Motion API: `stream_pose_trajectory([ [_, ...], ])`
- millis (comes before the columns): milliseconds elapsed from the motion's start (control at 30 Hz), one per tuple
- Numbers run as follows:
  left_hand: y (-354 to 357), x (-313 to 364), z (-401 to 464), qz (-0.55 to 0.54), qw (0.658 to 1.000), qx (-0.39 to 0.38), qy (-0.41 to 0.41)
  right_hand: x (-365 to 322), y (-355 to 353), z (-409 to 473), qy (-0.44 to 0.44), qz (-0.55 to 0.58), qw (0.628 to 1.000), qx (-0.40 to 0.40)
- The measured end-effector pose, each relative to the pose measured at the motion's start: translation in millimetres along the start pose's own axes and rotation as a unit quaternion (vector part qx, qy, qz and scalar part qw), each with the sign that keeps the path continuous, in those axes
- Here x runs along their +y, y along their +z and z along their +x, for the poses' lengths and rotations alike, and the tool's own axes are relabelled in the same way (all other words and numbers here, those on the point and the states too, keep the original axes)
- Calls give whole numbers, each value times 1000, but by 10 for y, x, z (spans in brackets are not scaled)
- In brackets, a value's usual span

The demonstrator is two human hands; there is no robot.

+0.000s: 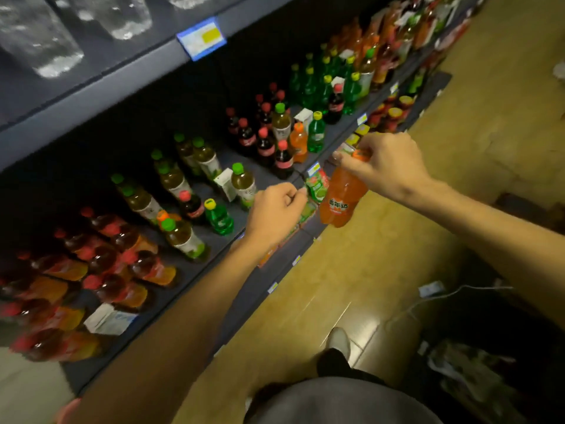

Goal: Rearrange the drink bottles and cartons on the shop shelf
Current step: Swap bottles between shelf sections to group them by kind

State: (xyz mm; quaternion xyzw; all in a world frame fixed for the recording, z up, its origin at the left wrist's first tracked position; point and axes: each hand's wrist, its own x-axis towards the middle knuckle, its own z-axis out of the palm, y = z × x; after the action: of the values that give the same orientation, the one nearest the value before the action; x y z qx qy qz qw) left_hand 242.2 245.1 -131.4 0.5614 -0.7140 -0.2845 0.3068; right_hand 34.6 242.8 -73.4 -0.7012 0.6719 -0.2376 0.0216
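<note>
Mid-relocation: orange soda bottle (342, 197) is held by the neck in the right hand (388, 163), grip curled round the cap, clear of the shelf (214, 240) edge at 3 o'clock. Left hand (275, 212) pinches a green carton (318, 185). Next, probably: a free slot must be picked. Bottle looks full, orange label, upright.

The held soda bottle (342, 197) is orange; the carton (318, 186) beside it green and red; the shelf (275, 175) dark grey.
</note>
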Motion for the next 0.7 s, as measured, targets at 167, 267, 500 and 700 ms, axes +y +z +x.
stream_pose_trajectory([
  [167, 603, 441, 520, -16, 999, -24, 26, 796, -310, 216, 48, -15, 999, 17],
  [267, 924, 664, 732, -32, 998, -46, 34, 1212, -461, 339, 74, -17, 997, 19],
  [500, 1626, 947, 1573, -30, 991, -111, 72, 2031, -487, 722, 130, -7, 990, 61],
  [700, 2339, 1297, 2623, -56, 983, -144, 95, 2761, -569, 1232, 179, -23, 981, 72],
])
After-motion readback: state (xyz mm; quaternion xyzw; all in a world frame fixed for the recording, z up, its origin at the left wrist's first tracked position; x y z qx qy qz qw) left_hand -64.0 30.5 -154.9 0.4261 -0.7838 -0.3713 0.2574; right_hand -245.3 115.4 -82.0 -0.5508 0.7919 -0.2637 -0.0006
